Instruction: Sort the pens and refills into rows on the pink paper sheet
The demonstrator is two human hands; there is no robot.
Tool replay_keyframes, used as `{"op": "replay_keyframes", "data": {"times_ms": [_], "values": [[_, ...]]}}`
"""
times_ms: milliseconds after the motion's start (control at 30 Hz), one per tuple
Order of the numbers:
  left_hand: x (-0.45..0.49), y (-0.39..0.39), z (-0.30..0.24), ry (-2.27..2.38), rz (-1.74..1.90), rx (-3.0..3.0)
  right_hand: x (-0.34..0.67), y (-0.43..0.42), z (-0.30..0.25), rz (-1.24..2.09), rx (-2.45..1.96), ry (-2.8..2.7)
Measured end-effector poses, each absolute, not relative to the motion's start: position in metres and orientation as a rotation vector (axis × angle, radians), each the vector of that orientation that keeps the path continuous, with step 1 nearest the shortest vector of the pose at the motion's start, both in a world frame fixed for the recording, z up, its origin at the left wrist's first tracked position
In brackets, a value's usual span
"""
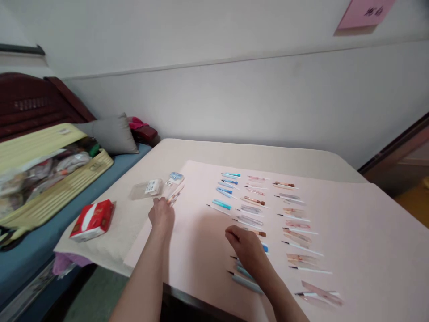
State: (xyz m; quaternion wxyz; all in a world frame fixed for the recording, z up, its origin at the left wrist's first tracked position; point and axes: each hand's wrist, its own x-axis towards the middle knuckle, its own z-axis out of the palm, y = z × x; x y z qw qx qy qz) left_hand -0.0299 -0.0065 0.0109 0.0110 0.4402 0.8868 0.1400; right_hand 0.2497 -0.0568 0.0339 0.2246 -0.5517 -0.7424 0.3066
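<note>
My left hand (161, 214) is at the left edge of the pale pink sheet, fingers curled downward against a small bunch of slim white and brownish pen pieces (175, 195). Its fingertips are hidden, so what they pinch does not show. Over the middle of the sheet, my right hand (246, 245) is closed with the fingers bent in; anything inside is hidden. Around it lie rows of pen parts: blue barrels (224, 191), brown-ended pieces (254, 201), clear pinkish barrels (298, 225) and thin white refills with dark tips (310, 270). A grey-blue barrel (246, 282) lies below my right wrist.
Beyond my left hand are a clear plastic case (139, 190), a white labelled block (154, 187) and a blue-and-white packet (176, 177). A red tissue pack (93, 220) sits near the table's left edge. A bed with a grey pillow (115, 134) stands left; a wall rises behind.
</note>
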Motion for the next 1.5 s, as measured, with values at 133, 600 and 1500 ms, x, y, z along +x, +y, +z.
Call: {"op": "replay_keyframes", "data": {"times_ms": [133,600,1500], "values": [[-0.031,-0.005,0.009,2.814,0.362,1.433,0.249,-0.059,0.034,0.867,-1.482,-2.019],[0.115,-0.045,0.037,1.169,1.089,0.626,0.248,-0.045,0.031,1.421,-1.221,-0.889],[0.119,-0.048,0.043,0.797,1.138,0.388,0.239,-0.053,0.027,2.268,-0.767,-0.38]]}}
